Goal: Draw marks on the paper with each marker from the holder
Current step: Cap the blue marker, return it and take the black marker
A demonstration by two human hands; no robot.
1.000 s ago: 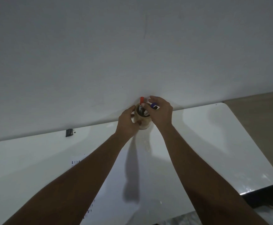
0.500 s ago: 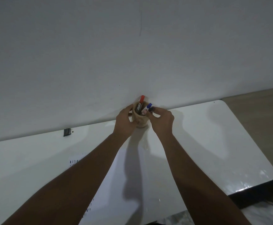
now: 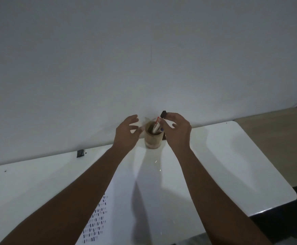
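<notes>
A tan cylindrical holder (image 3: 153, 138) stands on the white table (image 3: 223, 165) against the wall. A red-capped marker (image 3: 156, 121) and a blue-tipped one (image 3: 161, 129) stick out of it. My right hand (image 3: 178, 130) hovers at the holder's right, its fingertips pinching a black-capped marker (image 3: 163, 114) by its top, above the rim; the marker's body is mostly hidden. My left hand (image 3: 126, 132) is just left of the holder, fingers spread, not touching it. The paper (image 3: 119, 209) lies near me, with several small coloured marks, partly under my left forearm.
A small black object (image 3: 80, 153) sits at the table's back edge to the left. The wall rises right behind the holder. The table's rounded right corner (image 3: 292, 197) drops to tan floor (image 3: 276, 138) and a dark area below.
My left hand has let go of the holder and spread open. My right hand has lifted from the rim with the black-capped marker pinched in its fingertips.
</notes>
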